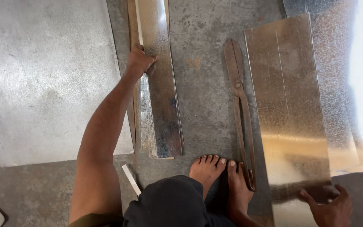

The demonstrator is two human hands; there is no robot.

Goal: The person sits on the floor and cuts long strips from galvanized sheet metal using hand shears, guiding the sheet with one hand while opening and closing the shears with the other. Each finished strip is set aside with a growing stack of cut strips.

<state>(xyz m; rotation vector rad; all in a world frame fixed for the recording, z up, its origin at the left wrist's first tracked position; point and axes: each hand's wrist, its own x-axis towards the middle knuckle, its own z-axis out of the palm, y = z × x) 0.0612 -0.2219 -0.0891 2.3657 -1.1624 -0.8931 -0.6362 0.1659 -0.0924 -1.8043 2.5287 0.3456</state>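
Your left hand (141,59) clamps folded sheet-metal strips (159,96); right hand (330,206) seemingly flat, ungripping, on galvanized panel (288,105). Risk: raw edges cutting fingers; tin snips (241,109) beside bare feet (221,176).

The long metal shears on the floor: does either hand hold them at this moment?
No. The shears lie untouched on the concrete, while the left hand grips a folded metal strip and the right hand presses a flat sheet.

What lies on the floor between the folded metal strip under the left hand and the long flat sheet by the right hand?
In the head view, rusty tin snips lie on bare concrete floor between folded strip and flat sheet.
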